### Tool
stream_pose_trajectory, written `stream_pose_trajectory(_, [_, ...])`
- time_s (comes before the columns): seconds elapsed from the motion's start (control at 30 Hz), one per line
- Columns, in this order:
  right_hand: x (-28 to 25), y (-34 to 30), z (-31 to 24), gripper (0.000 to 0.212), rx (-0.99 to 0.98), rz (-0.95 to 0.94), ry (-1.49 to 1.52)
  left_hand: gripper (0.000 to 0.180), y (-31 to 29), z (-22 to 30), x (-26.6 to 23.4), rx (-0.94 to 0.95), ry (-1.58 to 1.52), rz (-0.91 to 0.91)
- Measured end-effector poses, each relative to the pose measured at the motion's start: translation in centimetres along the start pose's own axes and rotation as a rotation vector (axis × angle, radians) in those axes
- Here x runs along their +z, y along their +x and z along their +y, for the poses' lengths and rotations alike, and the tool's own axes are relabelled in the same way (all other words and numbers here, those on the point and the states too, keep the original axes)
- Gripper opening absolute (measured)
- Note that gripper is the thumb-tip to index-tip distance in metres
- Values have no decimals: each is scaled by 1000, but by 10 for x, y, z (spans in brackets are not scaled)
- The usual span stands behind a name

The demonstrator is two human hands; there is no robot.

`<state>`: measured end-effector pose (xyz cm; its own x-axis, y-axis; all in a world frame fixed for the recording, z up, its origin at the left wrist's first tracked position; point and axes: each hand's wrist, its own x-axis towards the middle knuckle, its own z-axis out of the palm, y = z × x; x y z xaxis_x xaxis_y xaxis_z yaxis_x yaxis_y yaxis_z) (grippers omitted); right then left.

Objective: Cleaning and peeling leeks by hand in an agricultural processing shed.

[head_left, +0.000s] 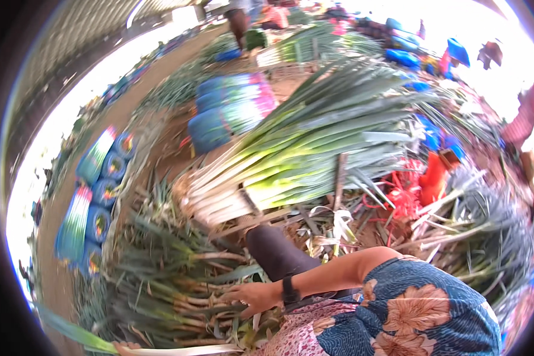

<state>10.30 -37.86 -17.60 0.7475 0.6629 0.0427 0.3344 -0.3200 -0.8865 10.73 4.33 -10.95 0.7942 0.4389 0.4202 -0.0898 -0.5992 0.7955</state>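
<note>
Nearest: left hand (126, 346), at the lower edge, closed around a single leek (190, 350), white shank toward the right, green leaf toward the left. Just beyond: right hand (255, 296), apart from the left, fingers spread over a loose leek pile (142, 296); firmness of any contact, cannot tell. Judged best: grip by the firm shank, free stems singly, avoid creasing leaves. Farther: wooden rack (340, 178) bearing a leek stack (314, 148), roots left, leaves right; keep root ends level. Right of rack: red strings (400, 194). Farthest: blue-wrapped bundles (210, 127).
</note>
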Motion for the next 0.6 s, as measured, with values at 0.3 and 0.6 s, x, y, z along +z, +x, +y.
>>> stream_pose_trajectory(0.3, [-27,-26,-82,56,-264,668,483,53,-115,234,168,-183,-957,-801])
stream_pose_trajectory(0.6, [-450,-377,-39,19,-182,1559,-1626,54,-107,149,145,-335,-588,-698])
